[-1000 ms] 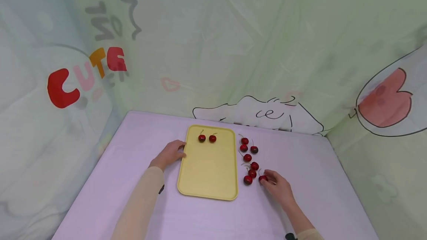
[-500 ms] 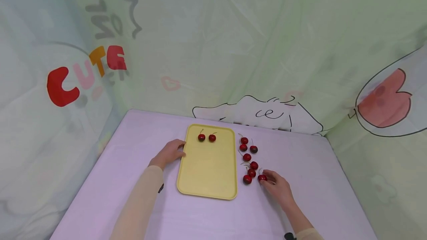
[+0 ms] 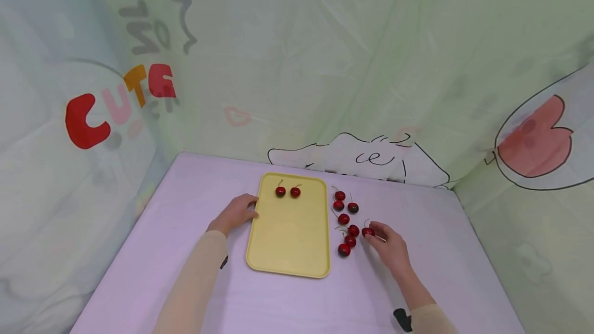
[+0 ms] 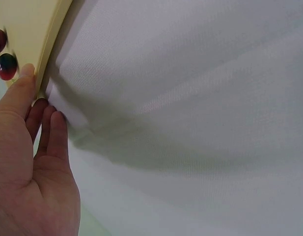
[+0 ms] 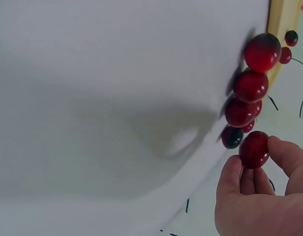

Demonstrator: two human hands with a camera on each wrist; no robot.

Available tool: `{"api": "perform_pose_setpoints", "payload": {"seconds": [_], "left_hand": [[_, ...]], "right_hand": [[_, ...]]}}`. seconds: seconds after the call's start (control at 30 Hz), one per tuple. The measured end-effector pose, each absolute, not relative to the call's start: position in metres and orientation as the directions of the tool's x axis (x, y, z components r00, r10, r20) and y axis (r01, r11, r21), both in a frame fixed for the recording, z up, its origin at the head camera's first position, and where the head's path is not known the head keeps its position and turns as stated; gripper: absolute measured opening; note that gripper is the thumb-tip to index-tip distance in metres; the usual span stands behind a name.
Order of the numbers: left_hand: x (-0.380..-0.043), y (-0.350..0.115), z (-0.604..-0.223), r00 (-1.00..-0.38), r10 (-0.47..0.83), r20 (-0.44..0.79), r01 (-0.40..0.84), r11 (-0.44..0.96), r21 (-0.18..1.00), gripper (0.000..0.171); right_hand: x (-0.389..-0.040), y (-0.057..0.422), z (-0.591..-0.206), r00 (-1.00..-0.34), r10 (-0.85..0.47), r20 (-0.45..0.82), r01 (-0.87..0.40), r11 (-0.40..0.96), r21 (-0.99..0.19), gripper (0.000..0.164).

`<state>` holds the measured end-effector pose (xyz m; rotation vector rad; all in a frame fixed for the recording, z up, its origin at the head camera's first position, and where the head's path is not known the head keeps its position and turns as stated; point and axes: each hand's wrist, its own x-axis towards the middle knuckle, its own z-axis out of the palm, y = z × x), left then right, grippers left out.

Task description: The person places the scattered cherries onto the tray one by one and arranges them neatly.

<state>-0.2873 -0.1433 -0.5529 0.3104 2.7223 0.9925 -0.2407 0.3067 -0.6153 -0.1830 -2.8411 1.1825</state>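
My right hand (image 3: 392, 250) pinches a dark red cherry (image 5: 254, 150) between thumb and fingers; its thin stem points up in the head view. To the left of that hand, several more cherries (image 3: 344, 250) with stems lie in a loose column on the table. A yellow rectangular tray (image 3: 289, 241) lies left of them, with two cherries (image 3: 295, 192) near its far end. My left hand (image 3: 233, 214) holds the tray's left edge. In the left wrist view the thumb (image 4: 24, 81) lies over the rim, with the other fingers at its outer side.
A pale lilac cloth covers the table (image 3: 417, 210). Printed fabric curtains (image 3: 260, 66) stand behind the table and along both sides.
My right hand has picked up the cherry from beside the lowest ones and moved it slightly away from me. The left hand and tray have stayed in place.
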Motion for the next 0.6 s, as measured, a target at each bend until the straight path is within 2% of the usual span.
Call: {"api": "perform_pose_setpoints", "payload": {"seconds": [0.3, 0.6], "left_hand": [[-0.288, -0.143, -0.554, -0.952, 0.273, -0.140, 0.121, 0.753, 0.646, 0.051], [-0.291, -0.144, -0.557, -0.953, 0.268, -0.143, 0.115, 0.755, 0.646, 0.051]], "right_hand": [[-0.246, 0.254, -0.528, -0.990, 0.138, -0.031, 0.112, 0.633, -0.766, 0.049], [-0.280, 0.227, -0.512, -0.986, 0.157, -0.050, 0.135, 0.600, -0.789, 0.048]]}}
